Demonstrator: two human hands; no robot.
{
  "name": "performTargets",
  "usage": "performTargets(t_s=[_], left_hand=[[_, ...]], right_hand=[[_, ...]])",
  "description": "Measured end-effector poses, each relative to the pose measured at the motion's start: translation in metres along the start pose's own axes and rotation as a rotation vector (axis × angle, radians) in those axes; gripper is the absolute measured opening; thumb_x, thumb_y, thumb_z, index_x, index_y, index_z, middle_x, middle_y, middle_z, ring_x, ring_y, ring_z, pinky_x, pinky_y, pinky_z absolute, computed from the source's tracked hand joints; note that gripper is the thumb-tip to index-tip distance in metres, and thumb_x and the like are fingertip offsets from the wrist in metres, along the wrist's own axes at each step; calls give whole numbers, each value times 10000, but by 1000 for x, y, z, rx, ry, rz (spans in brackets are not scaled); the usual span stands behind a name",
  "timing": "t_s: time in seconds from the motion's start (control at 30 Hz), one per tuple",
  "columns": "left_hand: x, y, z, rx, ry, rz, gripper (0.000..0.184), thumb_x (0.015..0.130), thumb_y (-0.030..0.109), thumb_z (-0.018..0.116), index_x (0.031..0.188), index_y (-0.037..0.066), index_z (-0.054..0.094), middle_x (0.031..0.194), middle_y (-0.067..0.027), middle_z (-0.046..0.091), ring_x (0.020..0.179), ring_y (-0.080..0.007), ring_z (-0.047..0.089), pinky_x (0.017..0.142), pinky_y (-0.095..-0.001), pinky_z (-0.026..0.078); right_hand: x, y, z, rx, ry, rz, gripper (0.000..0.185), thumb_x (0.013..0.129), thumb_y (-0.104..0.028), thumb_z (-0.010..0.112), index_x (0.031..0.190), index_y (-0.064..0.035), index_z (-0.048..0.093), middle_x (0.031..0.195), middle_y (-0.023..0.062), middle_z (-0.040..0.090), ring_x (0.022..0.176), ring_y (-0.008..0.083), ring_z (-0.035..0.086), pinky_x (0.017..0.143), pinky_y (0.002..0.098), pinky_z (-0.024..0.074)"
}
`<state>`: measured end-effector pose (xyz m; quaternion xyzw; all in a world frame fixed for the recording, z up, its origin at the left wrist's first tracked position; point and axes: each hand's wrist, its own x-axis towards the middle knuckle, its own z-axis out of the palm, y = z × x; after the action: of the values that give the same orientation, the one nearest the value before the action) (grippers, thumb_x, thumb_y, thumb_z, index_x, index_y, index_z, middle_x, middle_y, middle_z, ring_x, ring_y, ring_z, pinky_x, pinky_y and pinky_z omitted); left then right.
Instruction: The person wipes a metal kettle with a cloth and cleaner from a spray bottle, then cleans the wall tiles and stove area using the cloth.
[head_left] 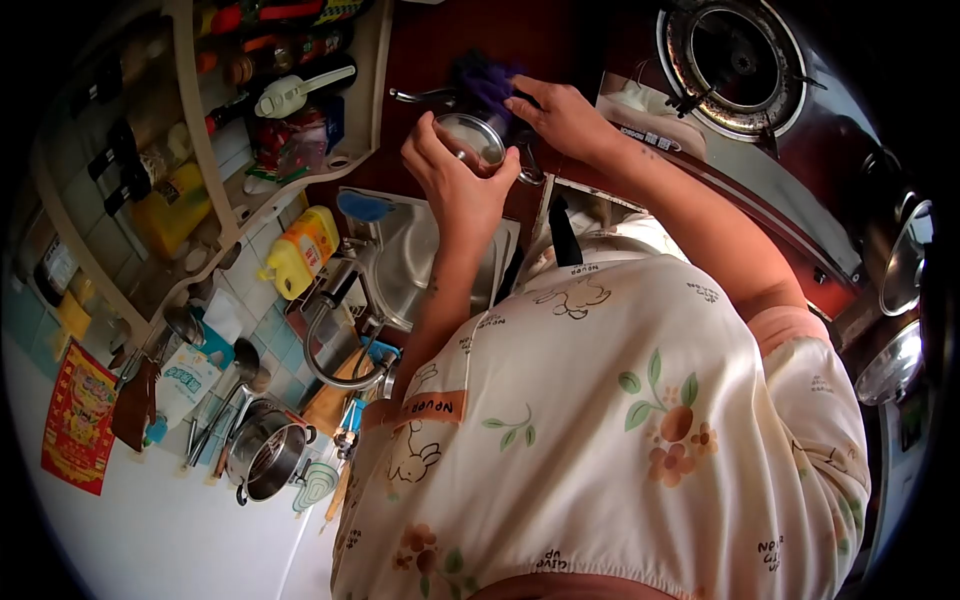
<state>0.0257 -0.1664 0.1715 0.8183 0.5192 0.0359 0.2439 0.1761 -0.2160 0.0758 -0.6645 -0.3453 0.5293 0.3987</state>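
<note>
The left hand (455, 175) grips a round dish (475, 143) at its rim, thumb on one side and fingers curved round the other. The right hand (560, 115) pinches a bunched purple cloth (487, 85) just beside that rim. The dish is between the hands, in front of dark red cabinet doors (430, 40). An open gap separates the forearms. In the head view, the left forearm overlaps the edge of the sink (400, 270); the right passes near the front edge of the stove (735, 65).

The sink basin is bare steel, with a curved tap (312, 345) and a yellow jug (302, 250) nearby. A shelf (190, 90) stores bottles; a pot (295, 440) with side handles is beyond the tap.

The dish has a smooth, shiny circular rim; glass or metal cannot be determined. The cloth is soft and crumpled. The person's shirt (590, 440) is cream, glossy and flower-printed.
</note>
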Motion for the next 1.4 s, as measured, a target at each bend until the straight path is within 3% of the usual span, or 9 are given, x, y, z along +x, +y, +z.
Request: performTargets(t_s=[0.13, 0.27, 0.33, 0.5, 0.6, 0.87, 1.0, 1.13, 1.4], left_hand=[[2, -2, 2, 14, 10, 5, 994, 719, 234, 878, 1462, -25, 270, 1367, -256, 335, 1236, -413, 423, 1044, -478, 401], [3, 2, 2, -11, -20, -27, 990, 719, 214, 875, 1466, -20, 269, 1368, -249, 329, 1231, -399, 423, 1041, -472, 401], [2, 2, 5, -55, -7, -55, 981, 717, 189, 872, 1467, -16, 272, 1365, -242, 326, 1228, -383, 423, 1037, -465, 401], [2, 0, 3, -36, 6, -25, 972, 715, 173, 870, 1461, -18, 278, 1339, -231, 335, 1207, -369, 426, 1029, -467, 402], [6, -5, 1, -57, -3, -35, 969, 717, 174, 867, 1461, -19, 277, 1332, -227, 337, 1195, -367, 429, 1028, -471, 403], [5, -1, 4, -79, -34, -76, 1014, 690, 158, 879, 1471, -23, 258, 1361, -235, 313, 1178, -388, 439, 1009, -485, 419], [7, 10, 3, -113, -43, -107, 1011, 691, 156, 878, 1470, -24, 259, 1364, -230, 314, 1183, -389, 437, 1004, -485, 422], [6, 2, 1, -34, -29, -73, 965, 732, 158, 857, 1472, -18, 262, 1348, -218, 323, 1178, -348, 437, 1002, -447, 410], [6, 3, 4, -9, -9, -67, 965, 722, 155, 860, 1472, -6, 276, 1334, -210, 346, 1169, -338, 455, 1007, -420, 430]], right_hand=[[78, 34, 21, -270, -35, -312, 407, 963, -256, 643, 1262, 19, 621, 1184, 179, 684, 1068, 387, 657, 941, 438, 522], [106, 12, 25, -362, -57, -258, 351, 943, -235, 662, 1228, -30, 639, 1149, 144, 690, 1060, 370, 658, 926, 432, 529], [97, -18, 13, -107, 23, -463, 312, 917, -202, 687, 1204, -90, 644, 1093, 119, 695, 1058, 353, 658, 922, 431, 523], [102, -29, 19, -190, -329, -422, 100, 869, -177, 713, 936, -103, 711, 1002, 78, 709, 845, 291, 689, 775, 411, 532], [113, -24, 17, -205, -398, -308, 106, 872, -193, 704, 931, -105, 712, 917, 77, 714, 835, 288, 691, 790, 412, 531], [144, 11, 33, -543, -275, -339, 119, 881, -172, 653, 923, -100, 738, 877, 100, 730, 883, 314, 701, 821, 430, 550], [117, -19, 14, -341, -348, -278, 124, 879, -165, 645, 887, -81, 735, 892, 101, 726, 894, 320, 693, 831, 429, 543], [113, -23, 28, -241, -347, -458, 141, 819, -144, 646, 872, -141, 776, 892, 102, 747, 866, 315, 707, 810, 404, 555], [125, 14, 20, -422, -247, -212, 263, 868, -126, 605, 1079, -162, 758, 1058, 92, 746, 1014, 308, 695, 912, 421, 547]])
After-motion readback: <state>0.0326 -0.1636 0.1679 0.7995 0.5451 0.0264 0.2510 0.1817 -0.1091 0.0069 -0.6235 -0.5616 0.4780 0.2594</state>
